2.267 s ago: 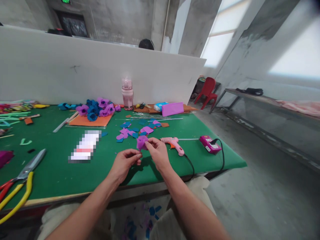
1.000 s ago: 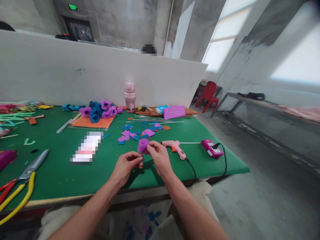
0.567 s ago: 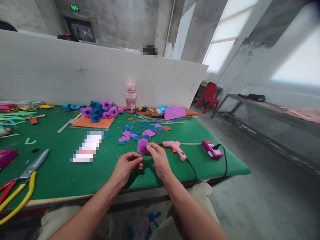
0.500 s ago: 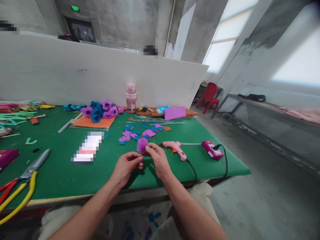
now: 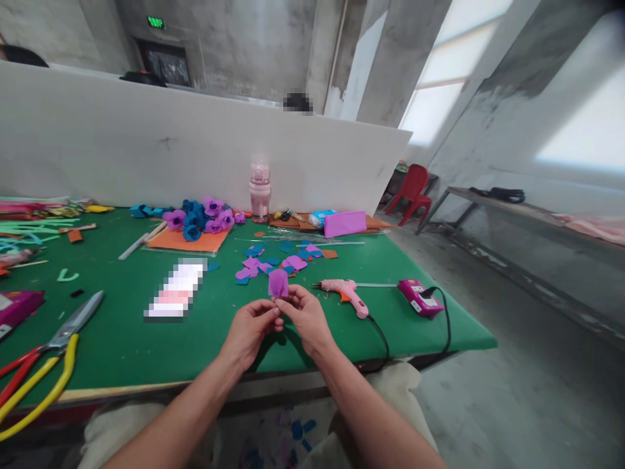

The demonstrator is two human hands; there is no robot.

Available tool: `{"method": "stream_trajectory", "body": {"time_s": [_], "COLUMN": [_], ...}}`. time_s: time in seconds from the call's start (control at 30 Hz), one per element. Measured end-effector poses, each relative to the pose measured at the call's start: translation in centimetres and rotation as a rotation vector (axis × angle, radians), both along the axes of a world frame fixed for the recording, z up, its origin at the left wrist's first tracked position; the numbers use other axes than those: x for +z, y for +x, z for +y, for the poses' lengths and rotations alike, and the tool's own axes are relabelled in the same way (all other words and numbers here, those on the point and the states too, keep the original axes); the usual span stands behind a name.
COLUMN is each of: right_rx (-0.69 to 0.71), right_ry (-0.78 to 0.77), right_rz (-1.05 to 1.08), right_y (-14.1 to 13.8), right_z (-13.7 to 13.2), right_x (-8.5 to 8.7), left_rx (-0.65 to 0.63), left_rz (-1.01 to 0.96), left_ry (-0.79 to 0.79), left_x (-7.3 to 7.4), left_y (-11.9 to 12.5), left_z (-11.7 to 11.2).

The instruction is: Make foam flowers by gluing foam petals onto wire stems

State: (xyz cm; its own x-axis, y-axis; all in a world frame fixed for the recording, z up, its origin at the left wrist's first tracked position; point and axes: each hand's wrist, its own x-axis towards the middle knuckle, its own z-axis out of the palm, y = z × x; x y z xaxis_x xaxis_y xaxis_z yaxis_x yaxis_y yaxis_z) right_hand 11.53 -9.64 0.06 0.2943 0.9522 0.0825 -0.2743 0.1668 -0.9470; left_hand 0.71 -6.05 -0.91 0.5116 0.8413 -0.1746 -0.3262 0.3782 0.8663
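A small purple paper flower [image 5: 278, 284] stands upright between my hands above the green table. My left hand [image 5: 256, 326] pinches at its base, fingers closed. My right hand [image 5: 303, 317] is closed as well, its thumb and fingertips on the lower edge of the petals. Whatever stem lies inside the fingers is hidden. Just beyond the flower are loose purple petals [image 5: 295, 263] and blue petals [image 5: 254, 251]. A pink hot glue gun [image 5: 347, 293] lies to the right of my right hand, its cord running off the front edge.
Finished purple and blue flowers [image 5: 194, 220] rest on orange paper [image 5: 185, 242] at the back. Large scissors [image 5: 63, 342] lie at the left. A pink bottle [image 5: 260, 195] stands against the white board [image 5: 205, 143]. A purple power box [image 5: 420, 298] sits near the right edge.
My right fingers have moved down from the petal's side to the flower's base, close to my left fingertips. The purple petals now face me more squarely. The view has shifted slightly.
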Motion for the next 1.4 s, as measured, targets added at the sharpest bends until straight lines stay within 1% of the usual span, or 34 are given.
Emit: {"method": "stream_trajectory", "body": {"time_s": [0.13, 0.17, 0.3, 0.4, 0.47, 0.7, 0.9, 1.0, 1.13, 1.4], "right_rx": [-0.046, -0.051, -0.043, -0.009, 0.015, 0.053, 0.083, 0.089, 0.092, 0.074], "right_ry": [0.009, 0.008, -0.027, -0.072, -0.089, -0.084, -0.08, -0.088, -0.09, -0.051], "right_rz": [0.006, 0.014, 0.088, 0.157, 0.174, 0.179, 0.154, 0.139, 0.136, 0.089], "right_y": [0.6, 0.8, 1.1, 0.9, 0.7, 0.6, 0.3, 0.2, 0.2, 0.1], "right_z": [0.1, 0.1, 0.1, -0.1, -0.1, 0.0, -0.1, -0.1, -0.1, 0.0], "right_x": [0.2, 0.3, 0.5, 0.6, 0.5, 0.4, 0.3, 0.3, 0.4, 0.1], "left_rx": [-0.076, -0.067, 0.039, 0.041, 0.046, 0.065, 0.079, 0.11, 0.138, 0.11], "left_rz": [0.077, 0.103, 0.19, 0.234, 0.246, 0.214, 0.172, 0.163, 0.197, 0.204], "left_ry": [0.036, 0.052, 0.14, 0.236, 0.272, 0.256, 0.209, 0.221, 0.256, 0.28], "left_x": [0.8, 1.0, 1.5, 1.6, 1.7, 2.1, 2.1, 2.1, 2.2, 2.2], "left_y": [-0.6, -0.8, -1.8, -2.2, -2.2, -1.8, -1.5, -1.5, -1.5, -1.6], "left_z": [0.4, 0.6, 1.7, 2.2, 2.3, 2.0, 1.8, 1.8, 1.7, 1.6]}}
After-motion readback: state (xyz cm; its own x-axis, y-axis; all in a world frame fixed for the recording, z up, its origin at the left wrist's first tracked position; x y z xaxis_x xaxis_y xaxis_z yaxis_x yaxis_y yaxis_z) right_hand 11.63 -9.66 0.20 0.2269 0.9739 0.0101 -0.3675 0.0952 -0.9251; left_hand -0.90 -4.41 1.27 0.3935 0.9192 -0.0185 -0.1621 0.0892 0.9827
